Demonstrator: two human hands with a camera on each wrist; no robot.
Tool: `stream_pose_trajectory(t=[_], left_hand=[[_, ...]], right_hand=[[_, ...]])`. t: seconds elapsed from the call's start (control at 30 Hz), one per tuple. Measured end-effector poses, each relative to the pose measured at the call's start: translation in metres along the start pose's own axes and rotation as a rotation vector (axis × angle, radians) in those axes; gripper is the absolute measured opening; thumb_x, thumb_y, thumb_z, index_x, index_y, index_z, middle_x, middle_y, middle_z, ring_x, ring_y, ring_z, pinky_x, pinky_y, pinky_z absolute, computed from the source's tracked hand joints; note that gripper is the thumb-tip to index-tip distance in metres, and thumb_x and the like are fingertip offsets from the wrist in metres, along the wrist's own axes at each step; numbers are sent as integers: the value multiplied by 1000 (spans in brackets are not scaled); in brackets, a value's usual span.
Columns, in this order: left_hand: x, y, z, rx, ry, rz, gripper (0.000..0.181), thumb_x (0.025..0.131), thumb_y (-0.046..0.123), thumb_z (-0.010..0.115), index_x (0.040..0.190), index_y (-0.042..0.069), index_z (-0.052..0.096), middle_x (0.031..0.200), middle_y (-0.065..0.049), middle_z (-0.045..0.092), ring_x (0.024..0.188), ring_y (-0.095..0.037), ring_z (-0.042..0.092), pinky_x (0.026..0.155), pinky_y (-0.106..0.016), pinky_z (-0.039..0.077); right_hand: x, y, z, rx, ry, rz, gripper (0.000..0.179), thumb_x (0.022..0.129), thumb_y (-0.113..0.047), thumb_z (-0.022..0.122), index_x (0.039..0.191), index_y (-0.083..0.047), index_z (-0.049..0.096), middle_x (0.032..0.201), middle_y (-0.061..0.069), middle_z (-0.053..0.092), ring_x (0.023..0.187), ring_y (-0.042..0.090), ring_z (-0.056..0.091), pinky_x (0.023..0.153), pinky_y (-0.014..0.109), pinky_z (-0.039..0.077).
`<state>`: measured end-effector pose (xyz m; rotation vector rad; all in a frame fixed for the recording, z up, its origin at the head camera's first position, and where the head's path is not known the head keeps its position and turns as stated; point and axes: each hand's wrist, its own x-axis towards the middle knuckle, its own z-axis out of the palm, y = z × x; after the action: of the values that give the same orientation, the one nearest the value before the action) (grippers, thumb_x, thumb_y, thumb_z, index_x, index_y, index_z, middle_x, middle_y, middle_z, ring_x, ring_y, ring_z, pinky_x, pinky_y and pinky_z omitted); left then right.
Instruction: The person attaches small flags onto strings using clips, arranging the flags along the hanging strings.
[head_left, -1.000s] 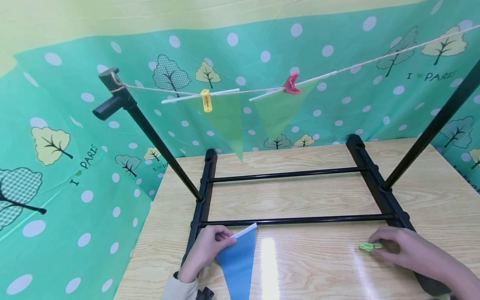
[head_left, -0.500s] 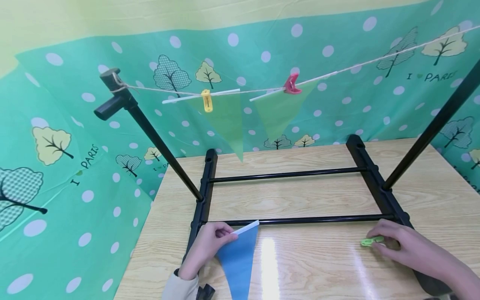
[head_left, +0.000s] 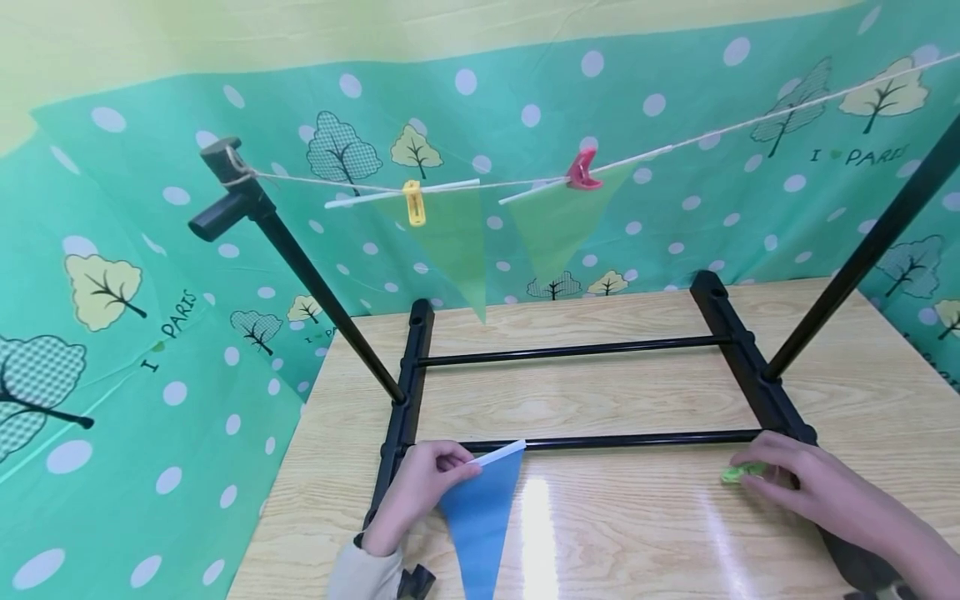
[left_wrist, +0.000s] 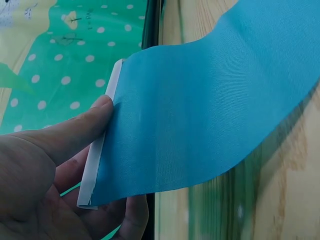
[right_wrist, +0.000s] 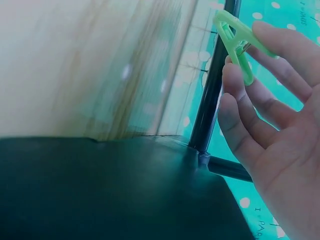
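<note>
Between thumb and fingers, my left hand (head_left: 427, 483) pinches the white top strip (head_left: 501, 454) of a blue triangular pennant (head_left: 482, 517). The pennant's cloth droops toward the near side; in the left wrist view the blue fabric (left_wrist: 175, 115) spreads away from the thumb. My right hand (head_left: 806, 483), over the right side of the black frame, holds a green clothespin (head_left: 742, 472) by its handle end. In the right wrist view the clothespin (right_wrist: 232, 37) sits between the thumb and fingertips.
A white string (head_left: 757, 121) runs between two black posts (head_left: 322, 296). On it hang two green pennants (head_left: 457, 242), held by a yellow clothespin (head_left: 414, 204) and a pink clothespin (head_left: 583, 169). The black base frame (head_left: 600, 440) lies on the wooden table (head_left: 585, 392).
My left hand has shifted slightly up and right with the blue pennant. The right hand has risen a little, and the green clothespin has turned in its fingers.
</note>
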<state>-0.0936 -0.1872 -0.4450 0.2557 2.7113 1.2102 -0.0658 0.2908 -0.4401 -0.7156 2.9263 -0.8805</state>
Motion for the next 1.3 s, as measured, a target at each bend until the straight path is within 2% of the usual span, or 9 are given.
stream_pose_trajectory(t=[0.17, 0.3, 0.53, 0.73, 0.93, 1.03, 1.13, 1.3], left_hand=[[1, 5, 0, -5, -3, -9, 17, 80, 36, 70, 80, 19, 69, 71, 10, 61, 61, -9, 56, 54, -23, 47], [2, 8, -1, -6, -2, -8, 19, 80, 38, 70, 81, 19, 69, 70, 9, 61, 60, -9, 55, 52, -24, 46], [3, 12, -2, -10, -3, 4, 18, 81, 37, 69, 81, 19, 69, 68, 9, 61, 59, -9, 55, 51, -24, 46], [5, 14, -2, -32, -12, 30, 15, 82, 34, 68, 83, 19, 70, 71, 9, 62, 60, -10, 56, 52, -24, 47], [6, 17, -3, -38, -41, 38, 11, 86, 27, 66, 89, 18, 69, 77, 9, 63, 66, -9, 58, 55, -24, 49], [6, 19, -3, -47, -42, 40, 9, 86, 23, 66, 91, 17, 70, 81, 7, 63, 67, -9, 59, 57, -24, 49], [7, 20, -4, -57, -42, 45, 9, 86, 23, 66, 92, 17, 70, 84, 7, 64, 69, -8, 59, 59, -24, 49], [9, 24, -5, -59, -32, 46, 11, 85, 28, 67, 91, 20, 71, 82, 9, 64, 68, -10, 58, 58, -25, 49]], right_hand=[[3, -4, 0, -40, 41, 43, 20, 76, -20, 75, 95, -21, 67, 82, -19, 53, 64, -5, 43, 50, 19, 40], [4, -5, -1, -51, 50, 59, 24, 72, -20, 78, 92, -22, 67, 83, -17, 55, 65, -5, 45, 52, 20, 43], [3, -2, 0, -69, 125, -1, 33, 62, -14, 83, 88, -24, 67, 84, -17, 56, 69, -4, 49, 55, 20, 46], [4, -3, 0, -107, 172, -57, 42, 58, -5, 84, 90, -24, 67, 84, -17, 55, 69, -3, 50, 54, 20, 45], [7, -6, -5, -133, 164, -5, 50, 58, -1, 82, 101, -15, 64, 89, -9, 59, 71, -3, 55, 56, 21, 50], [8, -7, -7, -140, 159, 13, 50, 57, -1, 82, 102, -13, 62, 90, -6, 60, 71, -4, 55, 57, 22, 51], [9, -8, -8, -148, 186, -6, 49, 56, 0, 83, 97, -15, 63, 89, -5, 61, 71, -3, 56, 57, 21, 51], [10, -10, -11, -155, 262, -67, 51, 52, 2, 84, 94, -20, 65, 89, -8, 60, 70, -2, 56, 59, 11, 46]])
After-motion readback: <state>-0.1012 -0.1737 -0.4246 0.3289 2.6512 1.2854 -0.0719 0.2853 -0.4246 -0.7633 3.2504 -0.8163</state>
